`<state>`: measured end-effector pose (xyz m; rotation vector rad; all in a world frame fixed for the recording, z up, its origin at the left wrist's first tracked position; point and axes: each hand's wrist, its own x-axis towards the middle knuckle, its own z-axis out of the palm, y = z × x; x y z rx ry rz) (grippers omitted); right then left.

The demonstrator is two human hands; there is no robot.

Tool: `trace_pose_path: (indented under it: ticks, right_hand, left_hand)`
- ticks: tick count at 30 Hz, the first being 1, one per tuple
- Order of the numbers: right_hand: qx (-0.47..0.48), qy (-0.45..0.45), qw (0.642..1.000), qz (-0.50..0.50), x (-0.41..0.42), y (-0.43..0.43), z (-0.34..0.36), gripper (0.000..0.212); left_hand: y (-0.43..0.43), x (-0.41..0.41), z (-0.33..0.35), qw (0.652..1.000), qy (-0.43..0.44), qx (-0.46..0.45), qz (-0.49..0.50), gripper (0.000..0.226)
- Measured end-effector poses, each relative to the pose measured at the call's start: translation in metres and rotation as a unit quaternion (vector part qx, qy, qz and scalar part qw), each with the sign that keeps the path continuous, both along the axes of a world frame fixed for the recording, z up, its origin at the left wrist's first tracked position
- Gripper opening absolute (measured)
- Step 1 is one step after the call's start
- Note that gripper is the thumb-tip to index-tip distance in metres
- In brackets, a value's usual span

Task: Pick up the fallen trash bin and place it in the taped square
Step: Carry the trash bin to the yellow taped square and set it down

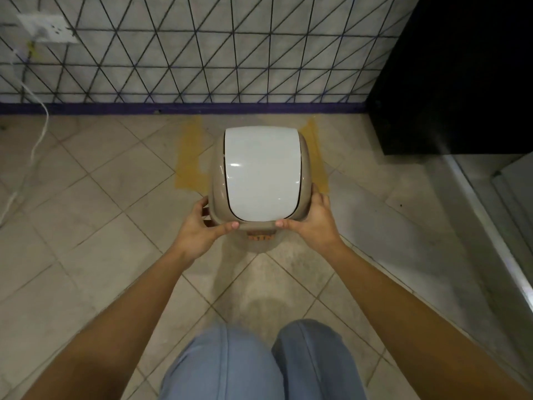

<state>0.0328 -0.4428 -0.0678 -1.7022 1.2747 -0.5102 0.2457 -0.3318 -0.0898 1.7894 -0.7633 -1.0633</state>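
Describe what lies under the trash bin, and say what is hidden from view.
Yellow tape on the tiled floor shows at both sides of the trash bin, held by the left hand and right hand. The bin covers the square's middle.

A: Colours on the upright plastic trash bin (217,180)?
B: Beige body, glossy white swing lid (261,174); yellow tape square (190,157) on beige diagonal floor tiles (95,197).
A: And the tiled wall (202,47)?
B: Grey-white, black triangle lines, purple base strip (173,108); blue trousers (225,368) below
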Motion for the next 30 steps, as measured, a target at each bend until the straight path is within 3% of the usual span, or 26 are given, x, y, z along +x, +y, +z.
trace_pose_path:
  ticks: [5,12,18,25,30]
  right_hand:
    - [-0.008,0.013,1.000,0.015,0.009,-0.019,-0.001,0.122]
    - [-0.016,-0.001,1.000,-0.004,0.025,-0.045,-0.003,0.116]
    - [0.000,0.003,1.000,-0.010,0.043,-0.067,-0.003,0.118]
    - [-0.077,0.027,0.997,0.006,0.063,-0.101,0.008,0.142]
    - [-0.082,0.038,0.995,0.036,0.068,-0.116,0.010,0.149]
  left_hand:
    - [-0.016,0.013,0.003,0.998,-0.048,-0.001,-0.032,0.105]
    - [-0.044,0.020,0.001,0.991,-0.084,-0.100,-0.022,0.089]
    - [-0.069,0.037,0.000,0.993,-0.048,-0.106,-0.017,0.088]
    - [-0.102,0.063,0.005,0.986,-0.094,-0.122,-0.062,0.095]
    - [-0.114,0.073,0.008,0.985,-0.072,-0.131,-0.090,0.105]
